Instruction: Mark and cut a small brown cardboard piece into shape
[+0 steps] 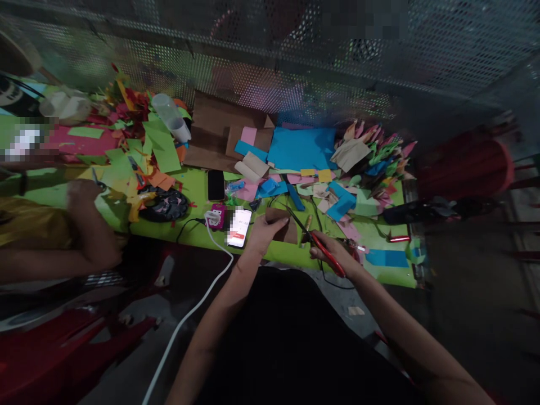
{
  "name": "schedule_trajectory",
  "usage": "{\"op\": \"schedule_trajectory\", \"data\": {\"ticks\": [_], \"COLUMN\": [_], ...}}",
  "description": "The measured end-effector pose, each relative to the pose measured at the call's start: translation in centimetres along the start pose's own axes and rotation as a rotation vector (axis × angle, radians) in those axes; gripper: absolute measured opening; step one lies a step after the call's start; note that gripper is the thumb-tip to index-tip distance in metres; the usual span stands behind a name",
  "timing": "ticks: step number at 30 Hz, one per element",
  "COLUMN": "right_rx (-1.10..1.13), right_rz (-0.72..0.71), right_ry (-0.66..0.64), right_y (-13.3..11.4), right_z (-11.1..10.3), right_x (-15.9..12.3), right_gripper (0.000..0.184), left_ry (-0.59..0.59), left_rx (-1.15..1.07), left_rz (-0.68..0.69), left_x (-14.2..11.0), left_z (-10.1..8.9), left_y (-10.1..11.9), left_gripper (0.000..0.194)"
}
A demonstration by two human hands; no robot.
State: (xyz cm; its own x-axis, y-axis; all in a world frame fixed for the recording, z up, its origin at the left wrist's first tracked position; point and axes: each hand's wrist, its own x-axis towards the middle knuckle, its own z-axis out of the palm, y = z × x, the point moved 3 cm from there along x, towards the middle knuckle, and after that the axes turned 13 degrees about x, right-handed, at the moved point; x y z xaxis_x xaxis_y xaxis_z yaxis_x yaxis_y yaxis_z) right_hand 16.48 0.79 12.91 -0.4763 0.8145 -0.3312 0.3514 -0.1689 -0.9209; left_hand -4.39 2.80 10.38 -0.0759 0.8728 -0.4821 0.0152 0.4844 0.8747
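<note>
My left hand (265,232) grips a piece of brown paper (287,229) near the front edge of the table, its thumb lying over the paper. In my right hand (333,253) is a pair of scissors (327,254) with red handles and dark blades. The blades point up and left, close to the paper's right side; whether they touch it I cannot tell. Just left of my left hand lies a phone with a lit screen (239,227). A pink power socket (216,217) with a white plug stands beside it.
Coloured paper scraps cover the green table (194,191). Blue sheets (301,146), brown cardboard (211,129) and folded paper pieces (379,152) lie at the back by a mesh wall. A dark phone (216,185) lies behind the socket. Another person's arm (84,236) rests at left. A white cable (198,304) hangs down.
</note>
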Motion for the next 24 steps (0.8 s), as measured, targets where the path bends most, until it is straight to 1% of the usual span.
{"op": "schedule_trajectory", "data": {"ticks": [9,13,17,24], "right_rx": [0.094,0.083,0.114,0.099], "right_rz": [0.019,0.043,0.079,0.053], "right_ry": [-0.007,0.001,-0.006,0.009], "right_y": [0.9,0.4,-0.3,-0.6], "right_z": [0.4,0.5,0.7,0.7], "right_x": [0.0,-0.2,-0.3,-0.2], "right_gripper": [0.06,0.058,0.056,0.058], "left_ry": [0.002,0.019,0.003,-0.009], "left_rx": [0.026,0.07,0.046,0.035], "left_rz": [-0.006,-0.004,0.025,0.023], "left_x": [-0.3,-0.3,-0.3,0.1], "left_z": [0.2,0.2,0.4,0.4], "left_y": [0.1,0.0,0.1,-0.7], "left_gripper": [0.025,0.023,0.019,0.024]}}
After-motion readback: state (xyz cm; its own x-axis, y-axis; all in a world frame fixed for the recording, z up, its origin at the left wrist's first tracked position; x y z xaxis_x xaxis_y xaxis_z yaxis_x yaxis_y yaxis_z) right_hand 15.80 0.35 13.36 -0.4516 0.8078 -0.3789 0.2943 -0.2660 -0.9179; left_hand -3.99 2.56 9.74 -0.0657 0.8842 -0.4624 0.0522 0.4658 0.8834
